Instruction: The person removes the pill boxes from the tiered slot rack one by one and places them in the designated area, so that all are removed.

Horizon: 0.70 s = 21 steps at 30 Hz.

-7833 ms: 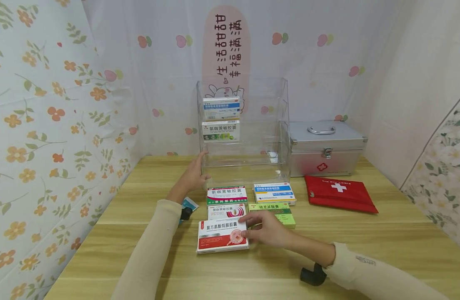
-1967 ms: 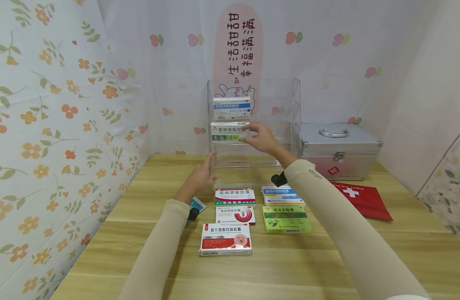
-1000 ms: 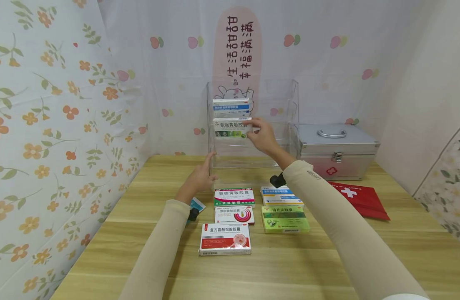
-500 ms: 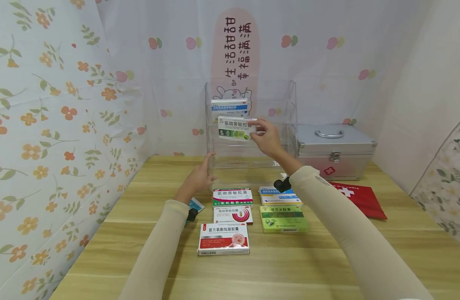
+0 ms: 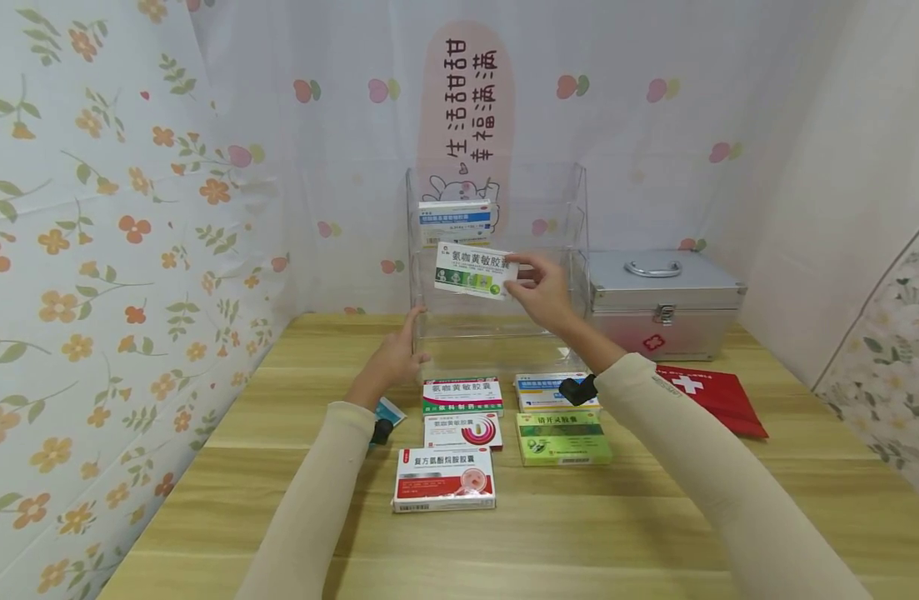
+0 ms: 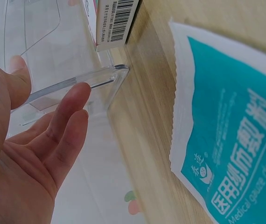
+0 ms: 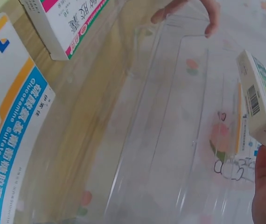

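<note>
My right hand pinches a white and green medicine box by its right end, thumb in front. The box hangs tilted in front of a clear tiered display rack, apart from its tiers. In the right wrist view the box shows its barcode end. My left hand holds the rack's left side edge, and in the left wrist view the thumb and fingers of this hand lie on either side of the clear panel. A blue and white medicine box stands in the rack's upper tier.
Before the rack lie a pink-green box, a white box, a red-white box, a blue-white box and a green box. A gauze packet lies left, a silver case and red pouch right.
My right hand went from the red-white box up to the rack, took the white and green box out of its tier and drew it forward, tilting it. The left hand stays on the rack.
</note>
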### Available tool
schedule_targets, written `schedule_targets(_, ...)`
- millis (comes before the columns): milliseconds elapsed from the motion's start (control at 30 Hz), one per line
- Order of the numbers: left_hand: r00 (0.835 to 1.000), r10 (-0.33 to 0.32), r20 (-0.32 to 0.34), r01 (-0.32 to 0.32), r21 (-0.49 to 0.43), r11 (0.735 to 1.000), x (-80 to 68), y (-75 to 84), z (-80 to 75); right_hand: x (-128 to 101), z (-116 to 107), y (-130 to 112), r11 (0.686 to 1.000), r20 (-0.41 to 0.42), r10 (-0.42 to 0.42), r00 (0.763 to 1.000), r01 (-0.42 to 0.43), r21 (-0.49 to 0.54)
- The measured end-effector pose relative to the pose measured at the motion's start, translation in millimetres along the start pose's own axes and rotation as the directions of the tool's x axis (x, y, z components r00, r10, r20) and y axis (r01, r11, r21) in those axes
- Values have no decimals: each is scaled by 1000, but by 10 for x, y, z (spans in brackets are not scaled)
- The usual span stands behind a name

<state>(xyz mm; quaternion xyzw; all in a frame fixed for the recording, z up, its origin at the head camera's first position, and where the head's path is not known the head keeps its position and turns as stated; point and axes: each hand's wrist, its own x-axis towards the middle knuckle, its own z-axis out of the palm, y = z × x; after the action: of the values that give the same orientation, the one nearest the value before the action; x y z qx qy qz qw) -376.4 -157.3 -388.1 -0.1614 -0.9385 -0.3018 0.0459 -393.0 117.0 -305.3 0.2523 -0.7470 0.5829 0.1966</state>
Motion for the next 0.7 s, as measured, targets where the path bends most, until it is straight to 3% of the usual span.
schedule_targets(333, 1000, 7, 0, -7, 3, 1000, 13, -9, -7, -314, -60, -336, 1000, 61, -1, 998, 1, 9)
schedule_targets(500, 1000, 9, -2, -9, 8, 1000, 16, -14, 2, -400, -100, -196, 999, 67, -12, 998, 9, 45)
schedule_targets(700, 1000, 10, -4, -10, 9, 1000, 19, -12, 15, -524, -165, -77, 1000, 72, -1, 997, -1, 20)
